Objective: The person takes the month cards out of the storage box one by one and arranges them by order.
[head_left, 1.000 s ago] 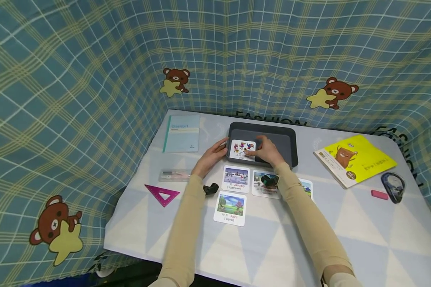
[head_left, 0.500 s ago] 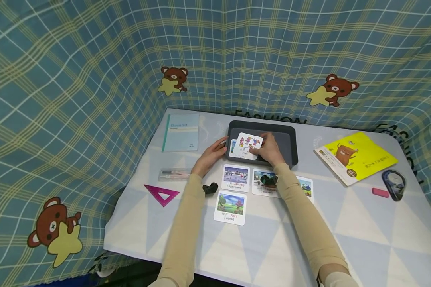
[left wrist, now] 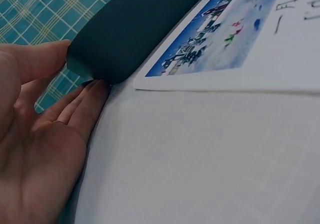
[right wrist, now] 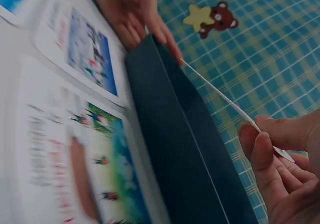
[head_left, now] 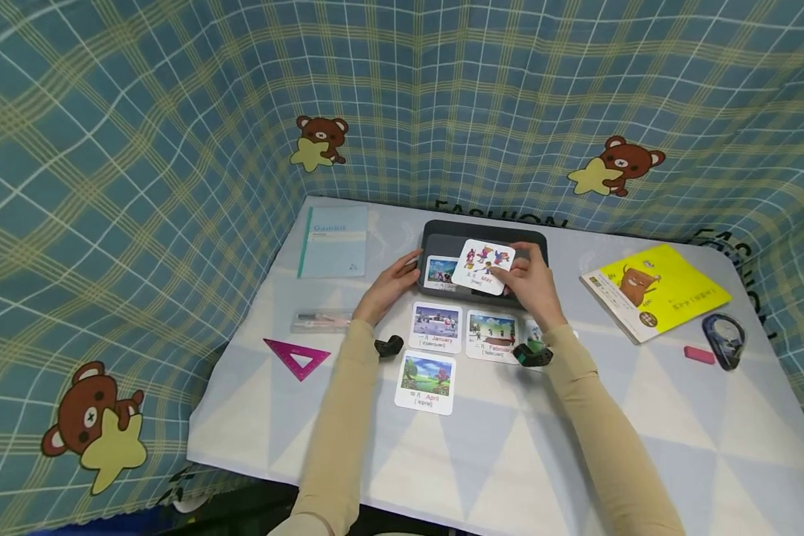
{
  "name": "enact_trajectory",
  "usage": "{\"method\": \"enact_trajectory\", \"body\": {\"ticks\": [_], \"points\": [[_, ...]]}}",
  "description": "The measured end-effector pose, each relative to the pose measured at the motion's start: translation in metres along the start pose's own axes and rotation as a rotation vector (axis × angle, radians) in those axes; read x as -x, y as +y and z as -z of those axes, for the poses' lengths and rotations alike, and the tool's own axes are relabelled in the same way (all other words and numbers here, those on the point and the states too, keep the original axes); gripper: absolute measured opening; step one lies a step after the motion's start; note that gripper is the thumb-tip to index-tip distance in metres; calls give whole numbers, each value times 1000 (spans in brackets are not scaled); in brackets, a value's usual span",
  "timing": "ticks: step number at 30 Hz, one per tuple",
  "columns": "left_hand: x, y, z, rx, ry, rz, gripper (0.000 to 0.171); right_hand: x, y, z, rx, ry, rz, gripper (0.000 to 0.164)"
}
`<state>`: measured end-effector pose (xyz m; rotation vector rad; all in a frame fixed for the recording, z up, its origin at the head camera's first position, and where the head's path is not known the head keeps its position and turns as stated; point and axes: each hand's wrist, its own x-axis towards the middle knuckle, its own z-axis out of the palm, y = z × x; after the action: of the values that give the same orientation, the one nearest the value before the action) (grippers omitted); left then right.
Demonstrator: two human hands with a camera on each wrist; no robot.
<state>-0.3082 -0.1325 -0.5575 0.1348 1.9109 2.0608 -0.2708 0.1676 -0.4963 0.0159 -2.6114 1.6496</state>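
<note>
My right hand (head_left: 536, 289) pinches a white picture card (head_left: 484, 264) marked "May" between thumb and fingers, tilted above the dark grey tray (head_left: 487, 228). In the right wrist view that card (right wrist: 215, 88) shows edge-on. At the tray's left end, my left hand (head_left: 390, 289) grips the corner; in the left wrist view its thumb is at the rim and its fingers are low on the side. Another card (head_left: 439, 269) lies inside the tray. In front are the January card (head_left: 435, 326), the February card (head_left: 490, 331) and the April card (head_left: 426, 381). A further card (head_left: 534, 333) is mostly hidden by my right wrist.
On the left are a pale blue notebook (head_left: 335, 242), a clear case (head_left: 321, 321) and a pink set square (head_left: 296, 359). To the right lie a yellow book (head_left: 673, 279), a pink eraser (head_left: 699, 355) and a dark oval object (head_left: 723, 344). Checked curtains surround the table.
My right hand has lifted the May card off the tray and carried it right, uncovering the card beneath. My left hand has stayed at the tray's left end.
</note>
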Motion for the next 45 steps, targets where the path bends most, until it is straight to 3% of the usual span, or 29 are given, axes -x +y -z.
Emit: {"method": "enact_trajectory", "body": {"ticks": [7, 12, 16, 26, 32, 39, 45], "points": [[1, 8, 3, -14, -12, -20, 53, 78, 8, 22, -65, -52, -93, 76], [0, 7, 3, -21, -8, 1, 53, 132, 24, 20, -71, -165, -80, 69], [0, 5, 4, -24, 8, 1, 52, 162, 32, 10, -25, -236, -49, 66], [-2, 3, 5, 25, -5, -11, 51, 168, 36, -6, 166, -243, -35, 59], [-4, 2, 1, 20, -2, -7, 52, 173, 39, -8, 253, -183, -6, 58], [-6, 5, 2, 6, 13, 0, 52, 173, 33, -13, 362, -83, 24, 70], [-6, 1, 2, -1, 12, 10, 52, 170, 29, -15, 382, -79, -25, 78]]}}
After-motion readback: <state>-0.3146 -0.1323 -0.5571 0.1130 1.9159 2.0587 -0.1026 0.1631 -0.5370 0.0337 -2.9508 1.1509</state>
